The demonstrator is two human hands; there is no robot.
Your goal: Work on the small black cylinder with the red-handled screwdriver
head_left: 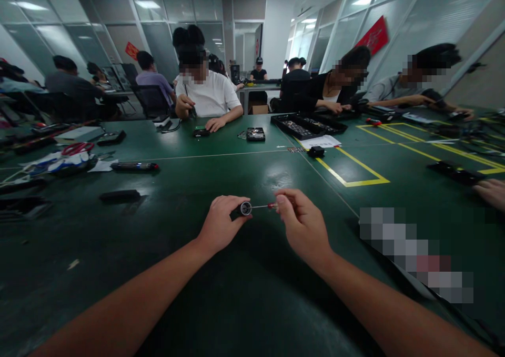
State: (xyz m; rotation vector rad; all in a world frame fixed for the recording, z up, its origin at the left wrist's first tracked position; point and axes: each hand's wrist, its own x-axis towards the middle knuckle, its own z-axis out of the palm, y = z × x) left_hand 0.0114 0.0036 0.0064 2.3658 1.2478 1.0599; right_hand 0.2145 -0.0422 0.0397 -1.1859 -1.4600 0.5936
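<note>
My left hand [223, 222] is closed around a dark cylindrical part, whose round metallic end [245, 208] faces right. Between the thumb and fingers of my right hand [303, 224] is a thin screwdriver [271, 206] with a reddish handle. Its slim metal shaft runs level to the left and meets the cylinder's round end; whether the tip goes inside I cannot tell. Both hands are above the green table, near the middle of the view. My left fingers hide most of the cylinder's body.
On the green table [189, 294] lie a dark pen-like tube [134, 166] and a black bar [120, 195] at left. Ahead are a black parts tray [294, 130] and a small black block [316, 151] by yellow tape [347, 183]. Another person's hand [491, 192] rests at right; co-workers sit opposite.
</note>
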